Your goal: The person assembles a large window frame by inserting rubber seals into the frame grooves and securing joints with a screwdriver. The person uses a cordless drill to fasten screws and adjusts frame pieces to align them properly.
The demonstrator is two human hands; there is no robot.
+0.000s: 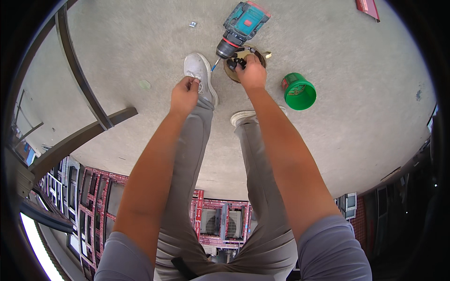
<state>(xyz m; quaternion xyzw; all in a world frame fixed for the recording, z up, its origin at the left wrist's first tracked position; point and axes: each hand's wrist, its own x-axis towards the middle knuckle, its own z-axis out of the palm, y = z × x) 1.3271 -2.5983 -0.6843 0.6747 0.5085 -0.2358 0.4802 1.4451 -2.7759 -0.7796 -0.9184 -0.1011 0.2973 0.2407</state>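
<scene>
My left hand (186, 95) hovers in front of the white shoe (197, 67), its fingertips pinched together; whatever they hold, if anything, is too small to make out. With my right hand (253, 75) I grip a small black object (236, 63) above a round tan disc or shallow container (230, 74) on the floor. My fingers partly hide that object, so its kind is unclear. Just beyond lies a teal and black cordless drill (243, 23), its bit (215, 64) pointing back toward the shoe. Neither hand is on the drill.
To the right of my right hand a green bucket (300, 93) stands on the concrete floor. A small metal piece (192, 24) lies left of the drill. Dark metal bars (77, 70) cross the left side. Red-wrapped frames (96, 196) are stacked behind me.
</scene>
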